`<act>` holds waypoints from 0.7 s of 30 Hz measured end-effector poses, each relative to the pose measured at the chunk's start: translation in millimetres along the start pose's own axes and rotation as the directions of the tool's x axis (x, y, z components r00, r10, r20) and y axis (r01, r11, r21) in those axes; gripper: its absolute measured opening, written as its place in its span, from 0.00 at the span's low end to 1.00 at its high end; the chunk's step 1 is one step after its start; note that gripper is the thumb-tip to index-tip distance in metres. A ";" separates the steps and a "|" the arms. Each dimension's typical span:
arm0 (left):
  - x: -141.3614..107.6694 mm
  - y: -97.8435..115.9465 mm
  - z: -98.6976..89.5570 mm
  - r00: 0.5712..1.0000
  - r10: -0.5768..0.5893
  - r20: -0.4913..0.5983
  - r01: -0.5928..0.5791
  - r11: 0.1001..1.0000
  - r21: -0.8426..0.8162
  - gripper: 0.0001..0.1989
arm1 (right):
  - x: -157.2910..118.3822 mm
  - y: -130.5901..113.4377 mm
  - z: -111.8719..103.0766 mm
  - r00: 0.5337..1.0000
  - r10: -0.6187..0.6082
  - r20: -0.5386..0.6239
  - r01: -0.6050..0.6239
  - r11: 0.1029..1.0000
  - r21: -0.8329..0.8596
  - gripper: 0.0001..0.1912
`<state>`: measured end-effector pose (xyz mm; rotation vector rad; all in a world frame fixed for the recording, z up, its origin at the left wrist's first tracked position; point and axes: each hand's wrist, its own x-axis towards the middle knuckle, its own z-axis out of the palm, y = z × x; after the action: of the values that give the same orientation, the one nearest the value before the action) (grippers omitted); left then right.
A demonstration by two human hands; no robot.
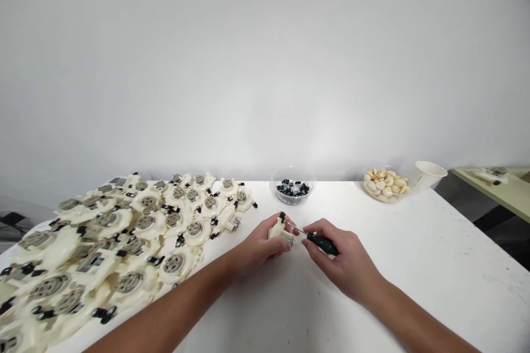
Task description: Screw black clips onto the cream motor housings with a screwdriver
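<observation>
Around a small cream plastic motor housing (275, 230) with a grey metal motor, the fingers of my left hand (264, 240) are closed, holding it just over the table. A black fitting sticks up from the housing's top. My right hand (345, 253) grips the dark green handle of a screwdriver (325, 244). Its thin metal shaft points left at the housing, the tip close to the black fitting; whether it touches I cannot tell. Beyond both hands stands a clear round bowl (293, 198) of small black parts and shiny metal pieces.
Many similar motor housings (144, 226) lie heaped across the table's left side. At the back right, a clear bowl (385, 196) of cream pieces stands beside a tilted white cup (430, 171). A second table (497, 193) holds another housing. A wall rises behind the white table (447, 270).
</observation>
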<state>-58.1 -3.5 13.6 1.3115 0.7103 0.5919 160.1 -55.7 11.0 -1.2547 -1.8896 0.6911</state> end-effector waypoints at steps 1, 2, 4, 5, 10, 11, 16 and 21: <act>-0.1 0.3 -0.1 1.000 -0.005 0.009 0.005 1.000 0.002 0.15 | 0.1 0.3 -0.3 1.000 -0.001 0.004 0.001 1.000 -0.007 0.06; -0.3 0.8 -0.4 1.000 -0.011 0.016 0.011 1.000 0.009 0.15 | 0.2 0.6 -0.7 1.000 -0.006 0.005 0.006 1.000 -0.020 0.06; -0.8 2.9 -1.2 1.000 -0.017 0.022 0.016 0.999 0.039 0.15 | 0.4 1.4 -1.3 0.999 -0.046 0.000 0.046 0.997 -0.063 0.06; -1.1 4.3 -1.8 1.000 -0.016 0.025 0.015 0.998 0.056 0.15 | 0.5 1.8 -1.5 0.996 -0.089 -0.008 0.088 0.991 -0.100 0.06; -1.8 8.3 -1.7 0.996 -0.049 0.075 0.048 0.999 0.015 0.12 | -0.2 1.7 -0.4 0.937 -0.347 -0.034 0.309 0.873 -0.378 0.08; -1.6 7.9 -1.0 0.996 -0.057 0.068 0.057 0.998 -0.006 0.10 | -0.4 1.2 0.0 0.933 -0.358 -0.037 0.314 0.861 -0.400 0.08; 0.5 0.5 1.9 0.998 -0.055 0.008 0.055 0.998 0.031 0.12 | -1.6 -2.6 0.6 0.987 -0.155 -0.046 0.140 0.962 -0.236 0.06; 3.7 -5.5 3.0 0.999 -0.045 -0.014 0.045 0.999 0.012 0.13 | -3.0 -5.1 1.2 1.000 -0.026 -0.009 0.024 0.988 -0.154 0.08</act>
<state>-53.4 -3.6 8.0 1.3006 0.7534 0.5617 157.2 -60.4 13.4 -1.3250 -1.9771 0.5325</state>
